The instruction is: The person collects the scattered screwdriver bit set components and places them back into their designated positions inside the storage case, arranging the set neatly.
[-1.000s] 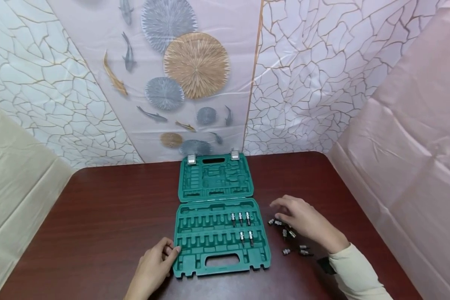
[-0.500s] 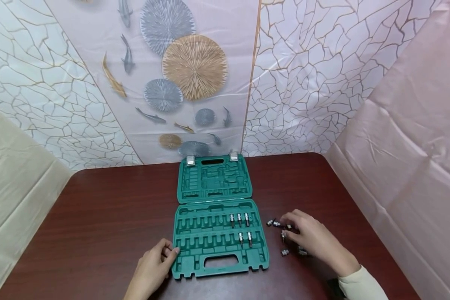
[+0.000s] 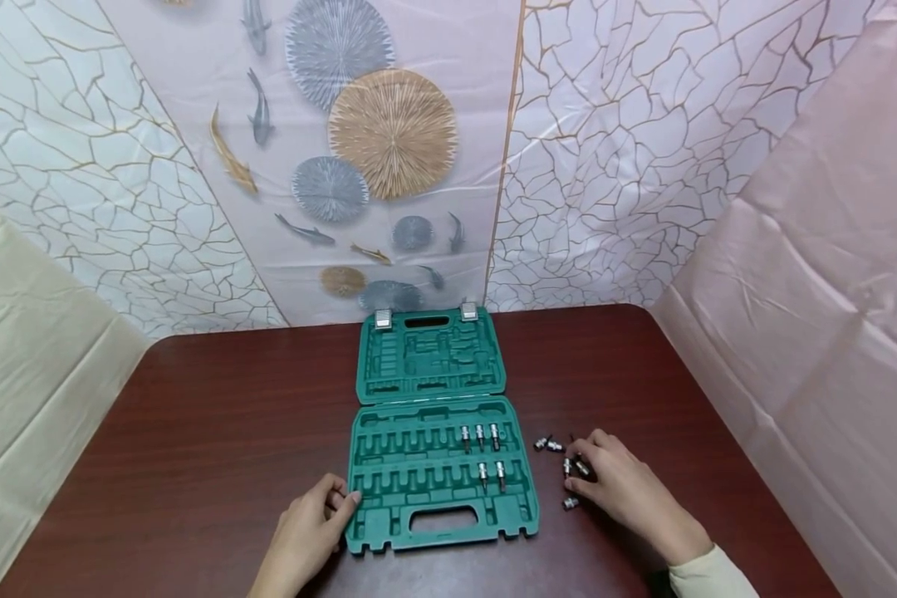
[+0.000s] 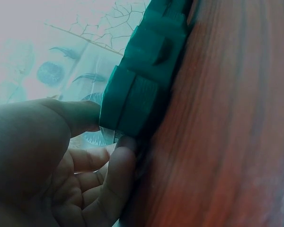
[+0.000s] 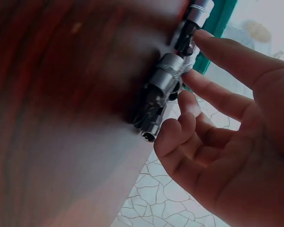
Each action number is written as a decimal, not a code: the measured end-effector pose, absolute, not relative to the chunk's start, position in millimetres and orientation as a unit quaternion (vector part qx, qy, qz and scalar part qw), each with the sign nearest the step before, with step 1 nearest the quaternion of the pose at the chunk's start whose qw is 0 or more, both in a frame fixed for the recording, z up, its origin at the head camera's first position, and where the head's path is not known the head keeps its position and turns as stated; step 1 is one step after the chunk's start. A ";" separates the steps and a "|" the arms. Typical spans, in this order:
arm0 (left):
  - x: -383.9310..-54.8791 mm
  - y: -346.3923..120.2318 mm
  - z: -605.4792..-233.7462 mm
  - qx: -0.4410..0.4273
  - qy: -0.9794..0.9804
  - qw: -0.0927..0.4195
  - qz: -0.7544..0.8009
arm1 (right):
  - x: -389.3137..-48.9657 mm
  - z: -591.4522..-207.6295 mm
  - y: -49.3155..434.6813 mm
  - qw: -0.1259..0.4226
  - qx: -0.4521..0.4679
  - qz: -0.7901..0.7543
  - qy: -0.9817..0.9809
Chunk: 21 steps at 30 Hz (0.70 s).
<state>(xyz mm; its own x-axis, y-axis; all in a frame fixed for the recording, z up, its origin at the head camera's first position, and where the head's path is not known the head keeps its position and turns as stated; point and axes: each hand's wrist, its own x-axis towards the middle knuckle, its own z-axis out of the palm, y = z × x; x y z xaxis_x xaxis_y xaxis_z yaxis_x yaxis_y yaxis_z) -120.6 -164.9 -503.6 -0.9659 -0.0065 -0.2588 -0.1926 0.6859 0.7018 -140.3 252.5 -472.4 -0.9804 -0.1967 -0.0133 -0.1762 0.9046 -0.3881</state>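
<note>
L hand (image 3: 306,525) pinches green case (image 3: 377,523); R hand (image 3: 622,486) (grip unclear) nr loose bit (image 3: 567,468), w/ other bits (image 3: 571,503) crowding.

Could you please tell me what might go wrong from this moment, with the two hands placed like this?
First, the right hand is close among several loose bits, so it may nudge a neighbouring one while picking another. Second, the left hand holds the edge of the open green case; if that edge lifts, the five seated bits might come loose.
</note>
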 end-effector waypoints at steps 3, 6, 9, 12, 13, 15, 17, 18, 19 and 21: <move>-120.4 -165.0 -503.7 -0.054 0.910 0.118 0.394 | -140.4 -473.9 252.7 0.027 -0.105 -0.187 0.976; -120.4 -165.1 -503.4 -0.053 0.909 0.116 0.396 | -140.2 -474.8 252.3 0.027 -0.117 -0.176 0.977; -120.6 -164.9 -503.0 -0.051 0.909 0.115 0.398 | -139.1 -475.5 252.3 0.022 -0.126 -0.171 0.977; -120.4 -165.4 -502.9 -0.051 0.908 0.116 0.400 | -139.2 -476.3 252.6 0.012 -0.135 -0.173 0.976; -120.3 -165.6 -502.9 -0.050 0.908 0.116 0.400 | -139.4 -476.6 252.8 0.008 -0.140 -0.173 0.975; -120.1 -166.3 -503.0 -0.048 0.909 0.114 0.398 | -140.2 -477.5 253.5 -0.004 -0.157 -0.174 0.972; -120.2 -167.1 -503.2 -0.044 0.910 0.113 0.396 | -141.2 -478.4 254.1 -0.016 -0.172 -0.174 0.969; -120.3 -167.5 -503.2 -0.042 0.911 0.112 0.394 | -141.6 -478.9 254.2 -0.022 -0.179 -0.175 0.968; -120.5 -167.8 -503.4 -0.040 0.912 0.111 0.394 | -142.1 -479.5 254.1 -0.027 -0.185 -0.176 0.966; -120.8 -168.3 -503.6 -0.037 0.911 0.112 0.394 | -143.1 -480.5 253.0 -0.033 -0.192 -0.180 0.964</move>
